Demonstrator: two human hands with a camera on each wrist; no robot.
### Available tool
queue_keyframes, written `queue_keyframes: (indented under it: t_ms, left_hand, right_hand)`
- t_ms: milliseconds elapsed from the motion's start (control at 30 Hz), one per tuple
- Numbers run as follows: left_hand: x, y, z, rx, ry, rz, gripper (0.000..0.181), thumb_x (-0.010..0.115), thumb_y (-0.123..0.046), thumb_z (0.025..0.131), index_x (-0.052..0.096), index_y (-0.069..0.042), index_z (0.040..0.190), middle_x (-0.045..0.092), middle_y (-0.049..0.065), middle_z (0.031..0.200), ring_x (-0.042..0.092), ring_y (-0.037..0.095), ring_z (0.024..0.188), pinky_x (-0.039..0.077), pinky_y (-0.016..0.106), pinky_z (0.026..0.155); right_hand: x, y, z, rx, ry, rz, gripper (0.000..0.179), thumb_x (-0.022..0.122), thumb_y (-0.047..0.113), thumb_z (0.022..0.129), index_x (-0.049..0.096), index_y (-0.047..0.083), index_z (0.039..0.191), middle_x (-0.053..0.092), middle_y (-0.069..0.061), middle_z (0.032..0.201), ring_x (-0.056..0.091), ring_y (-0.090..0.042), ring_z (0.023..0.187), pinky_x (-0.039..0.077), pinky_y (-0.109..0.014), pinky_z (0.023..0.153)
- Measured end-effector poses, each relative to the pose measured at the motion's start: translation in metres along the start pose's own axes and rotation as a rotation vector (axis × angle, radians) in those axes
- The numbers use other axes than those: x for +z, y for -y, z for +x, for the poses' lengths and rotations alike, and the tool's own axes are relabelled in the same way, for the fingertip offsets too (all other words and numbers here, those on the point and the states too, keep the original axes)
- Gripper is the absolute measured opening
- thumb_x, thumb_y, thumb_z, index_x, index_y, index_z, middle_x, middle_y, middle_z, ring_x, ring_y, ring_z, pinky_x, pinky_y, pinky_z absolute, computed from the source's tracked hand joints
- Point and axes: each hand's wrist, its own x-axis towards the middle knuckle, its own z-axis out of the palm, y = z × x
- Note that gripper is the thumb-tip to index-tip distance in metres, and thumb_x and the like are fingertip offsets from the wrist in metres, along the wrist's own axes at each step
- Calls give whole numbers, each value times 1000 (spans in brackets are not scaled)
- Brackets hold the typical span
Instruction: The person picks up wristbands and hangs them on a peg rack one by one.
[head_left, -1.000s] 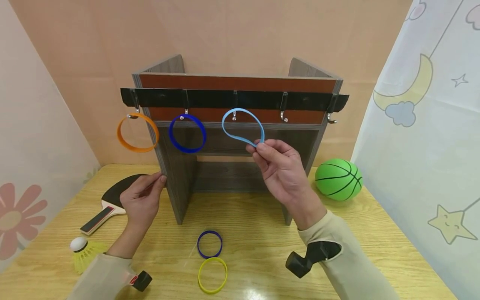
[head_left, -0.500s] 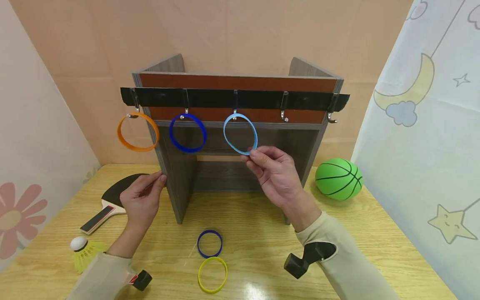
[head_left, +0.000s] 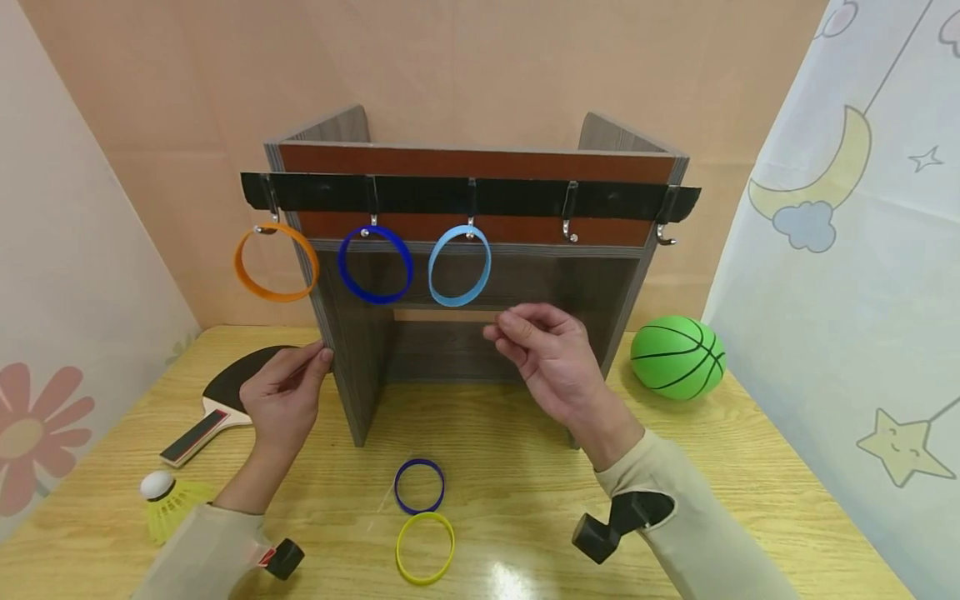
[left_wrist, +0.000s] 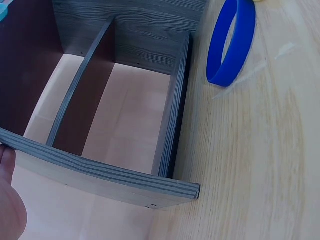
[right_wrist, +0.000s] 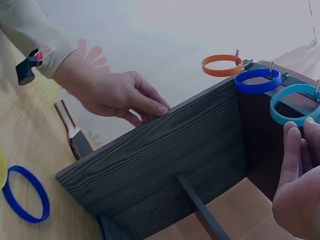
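Note:
A light-blue wristband (head_left: 460,267) hangs from the middle hook of the black rail (head_left: 517,196). Just below and right of it, my right hand (head_left: 555,358) is loosely bent and holds nothing; in the head view a gap shows between its fingertips and the band. My left hand (head_left: 285,396) pinches the front edge of the grey wooden shelf's left side panel (head_left: 337,367), as the right wrist view also shows. To the left, a dark-blue wristband (head_left: 375,265) hangs on the second hook and an orange wristband (head_left: 276,262) on the first.
Two bare hooks (head_left: 570,233) stand on the right. A thin blue wristband (head_left: 420,486) and a yellow wristband (head_left: 425,547) lie on the table in front. Left are a table tennis bat (head_left: 225,412) and a shuttlecock (head_left: 168,504); right, a green ball (head_left: 678,357).
My right hand has let go of the light-blue wristband and drawn slightly down; the band has swung left and hangs freely from the middle hook. My left hand has stayed in place.

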Motion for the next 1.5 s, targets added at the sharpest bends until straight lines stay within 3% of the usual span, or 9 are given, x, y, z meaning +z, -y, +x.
queue_keyframes:
  t_ms: [300, 600, 1067, 1233, 1500]
  left_hand:
    - [0, 1, -1, -9, -5, -31, 12, 67, 19, 75, 60, 28, 81, 64, 23, 72, 64, 14, 67, 53, 17, 63]
    - [0, 1, 0, -13, -6, -33, 11, 66, 21, 75, 60, 28, 81, 64, 23, 72, 63, 14, 67, 53, 17, 64]
    - [1, -1, 0, -5, -7, -14, 11, 67, 19, 75, 61, 27, 80, 65, 23, 72, 64, 13, 67, 53, 17, 64]
    - [1, -1, 0, -9, -10, -34, 12, 67, 20, 75, 60, 28, 81, 65, 23, 72, 64, 14, 67, 53, 17, 64]
    - [-1, 2, -1, -8, -12, -15, 11, 67, 21, 75, 61, 27, 81, 65, 23, 72, 64, 14, 67, 53, 17, 63]
  right_hand:
    - [-14, -11, -12, 70, 4, -71, 5, 70, 1, 84, 72, 6, 86, 68, -7, 83, 68, -18, 76, 55, -22, 67]
    - [-28, -23, -24, 134, 59, -103, 8, 68, 0, 86, 72, 7, 88, 68, -8, 84, 68, -17, 74, 55, -22, 67]
    - [-41, -54, -45, 311, 89, -355, 11, 69, 2, 85, 74, 11, 86, 68, -5, 81, 67, -17, 71, 56, -29, 67]
    - [-45, -65, -49, 335, 115, -433, 5, 72, 9, 84, 72, 7, 88, 68, -9, 78, 67, -18, 68, 56, -30, 64]
    - [-47, -77, -57, 407, 140, -546, 27, 71, 8, 85, 65, -14, 98, 68, -13, 80, 66, -20, 68, 56, -33, 63]
